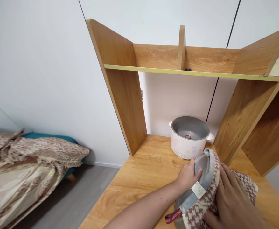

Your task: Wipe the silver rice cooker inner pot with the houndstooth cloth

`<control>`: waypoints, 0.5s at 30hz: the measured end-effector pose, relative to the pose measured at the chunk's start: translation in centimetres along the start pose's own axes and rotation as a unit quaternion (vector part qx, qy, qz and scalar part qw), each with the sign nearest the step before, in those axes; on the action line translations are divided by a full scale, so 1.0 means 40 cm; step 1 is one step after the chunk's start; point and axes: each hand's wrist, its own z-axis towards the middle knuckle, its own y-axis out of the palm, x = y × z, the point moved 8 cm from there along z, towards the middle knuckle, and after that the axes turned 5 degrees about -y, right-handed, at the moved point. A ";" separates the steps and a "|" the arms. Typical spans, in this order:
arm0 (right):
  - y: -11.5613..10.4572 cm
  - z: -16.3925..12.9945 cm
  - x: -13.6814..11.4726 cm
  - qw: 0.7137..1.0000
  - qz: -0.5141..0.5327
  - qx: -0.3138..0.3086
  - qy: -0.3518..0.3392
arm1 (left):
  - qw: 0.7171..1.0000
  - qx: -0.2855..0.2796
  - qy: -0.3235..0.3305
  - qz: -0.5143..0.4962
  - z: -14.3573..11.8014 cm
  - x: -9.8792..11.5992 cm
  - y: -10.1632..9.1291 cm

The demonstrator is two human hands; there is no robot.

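My left hand (188, 175) grips the left edge of a clear, greyish plastic piece (200, 163), its thumb on the surface. This looks like a lid or shallow container; the cloth hides much of it. A brown-and-white houndstooth towel (213, 194) with a pale blue border, white care label and red tag drapes over its right side. My right hand (234, 197) presses the towel against the piece, fingers bent over the cloth. Just beyond my hands, a white pot (187, 149) with a grey inside and two side handles stands upright without a cover.
The wooden desk (129, 178) carries a shelf unit (120, 105) with upright side panels close behind and right of the pot. A small dark object (188, 69) lies on the upper shelf. On the left, a patterned cover (41, 152) lies over teal furniture.
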 end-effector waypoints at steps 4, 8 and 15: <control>-0.014 0.007 -0.004 1.000 -0.009 0.021 0.005 | 1.000 0.006 0.008 -0.001 0.001 0.001 -0.001; -0.007 0.009 -0.008 1.000 -0.013 0.008 -0.006 | 1.000 0.002 0.013 0.004 0.002 0.001 0.001; -0.009 0.004 -0.010 0.999 -0.006 0.037 0.030 | 0.999 -0.005 -0.003 -0.033 0.003 -0.003 0.002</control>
